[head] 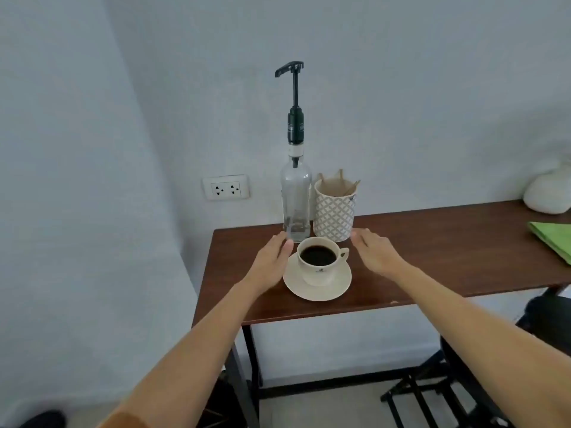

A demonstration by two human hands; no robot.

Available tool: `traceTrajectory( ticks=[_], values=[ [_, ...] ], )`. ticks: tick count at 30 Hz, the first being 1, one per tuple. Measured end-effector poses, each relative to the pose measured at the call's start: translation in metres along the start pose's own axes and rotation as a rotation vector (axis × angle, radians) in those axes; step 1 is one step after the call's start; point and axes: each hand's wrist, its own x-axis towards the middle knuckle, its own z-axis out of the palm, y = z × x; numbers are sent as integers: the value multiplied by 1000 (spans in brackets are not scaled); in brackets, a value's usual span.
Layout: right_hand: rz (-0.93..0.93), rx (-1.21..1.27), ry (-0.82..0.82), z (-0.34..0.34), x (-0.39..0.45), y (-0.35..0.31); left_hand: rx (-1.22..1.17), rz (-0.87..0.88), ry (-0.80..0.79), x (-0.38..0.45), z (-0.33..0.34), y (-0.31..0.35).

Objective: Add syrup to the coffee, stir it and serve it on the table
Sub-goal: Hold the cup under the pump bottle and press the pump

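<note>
Spreading across the lower middle of the view, the dark wooden tabletop [432, 251] on black metal legs carries everything, and the coffee cup serves as the landmark. Behind the cup and slightly to its left stands the syrup bottle [296, 199], clear glass with a tall black pump on top (only a little liquid shows at its base). Just right of the bottle, behind the cup, sits a patterned white holder [334, 213] with wooden stir sticks [350, 188] poking out of it. Under the cup lies a cream saucer [318, 287], near the tabletop's front edge. To the cup's left, the left hand [272, 257] reaches in with fingers straight and relaxed, gripping nothing, its fingertips close to the bottle's base; whether they touch the glass cannot be told. To the cup's right, the right hand [375, 251] hovers palm down with fingers likewise extended, holding nothing, its fingertips near the holder. The coffee cup [319, 261] itself is cream, upright on the saucer, full of black coffee, handle pointing right. Far right of the cup lie a green cloth [553, 239] and a white rounded object [548, 193]. A wall socket [226, 187] sits left of the bottle.
</note>
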Motion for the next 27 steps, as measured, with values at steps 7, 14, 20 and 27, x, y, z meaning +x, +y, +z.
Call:
traceTrajectory(
  ticks=[7,14,20,27],
  values=[
    [50,373,-34,28,1,-2,-306,56,-13,-17,37,2],
    [57,648,-132,38,13,8,-300,55,138,-9,60,5],
    [-32,722,-232,38,22,18,-288,58,265,-8,70,11],
    [-107,717,-301,25,34,10,-276,98,381,-9,60,26]
  ],
)
